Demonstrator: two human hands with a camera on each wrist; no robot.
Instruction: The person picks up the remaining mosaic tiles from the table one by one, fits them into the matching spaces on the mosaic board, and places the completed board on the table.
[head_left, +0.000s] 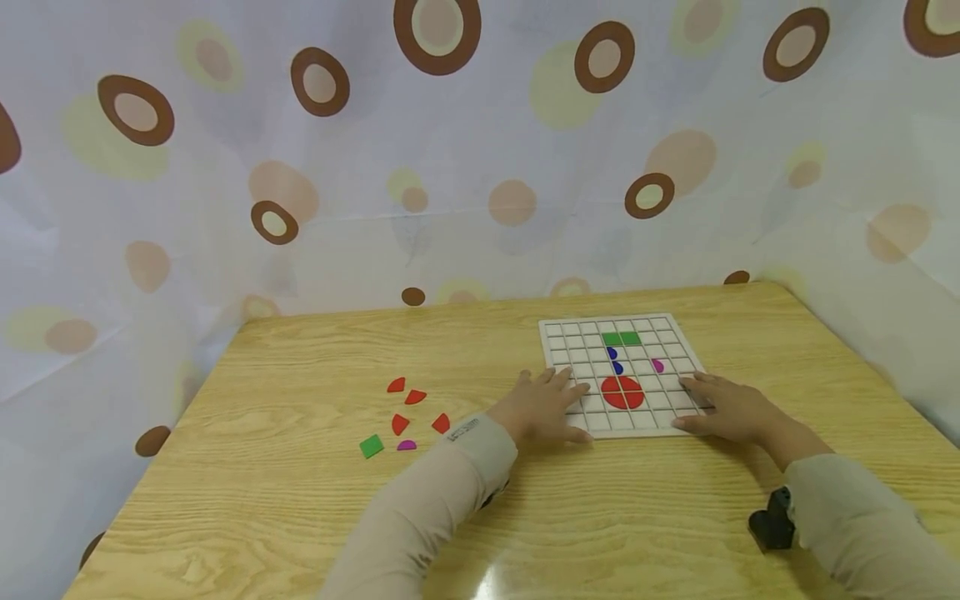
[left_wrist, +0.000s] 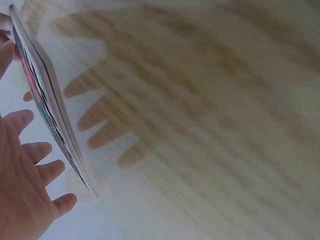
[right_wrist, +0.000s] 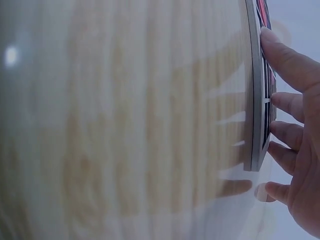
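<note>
A white grid board [head_left: 675,337] lies on the wooden table [head_left: 300,500]. It carries two green squares [head_left: 622,338], two small blue pieces [head_left: 615,360], a magenta piece [head_left: 657,365] and a red disc [head_left: 622,392] made of quarters. My left hand [head_left: 542,406] rests flat on the board's near left corner with fingers spread. My right hand [head_left: 726,407] lies flat on the near right corner. The left wrist view shows the board's edge [left_wrist: 55,115] beside my fingers [left_wrist: 40,170]. In the right wrist view my fingers [right_wrist: 290,120] touch the board [right_wrist: 257,100].
Loose pieces lie left of the board: three red quarter shapes [head_left: 415,397], a further red one [head_left: 400,423], a green square [head_left: 371,446] and a magenta half disc [head_left: 407,446]. A spotted curtain [head_left: 480,150] hangs behind the table. A black wrist camera [head_left: 772,521] shows at my right sleeve.
</note>
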